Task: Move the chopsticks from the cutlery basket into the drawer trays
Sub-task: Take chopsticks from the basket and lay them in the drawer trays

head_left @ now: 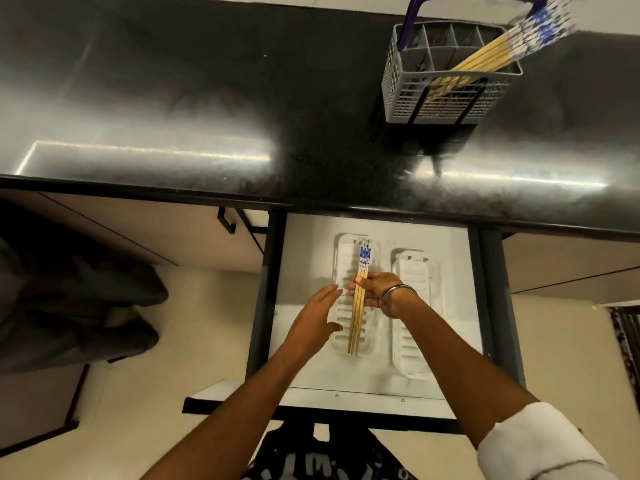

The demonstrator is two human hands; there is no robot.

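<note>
The bundle of chopsticks [357, 299] lies lengthwise over the left drawer tray [346, 251], patterned ends toward the counter edge. The right hand [372, 289] pinches it mid-length; the left hand [317, 320], fingers straight and together, hovers just beside. More chopsticks stand in the cutlery basket [446, 98].

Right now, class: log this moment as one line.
right hand: holds chopsticks over left tray | left hand: open | basket: chopsticks remain
</note>
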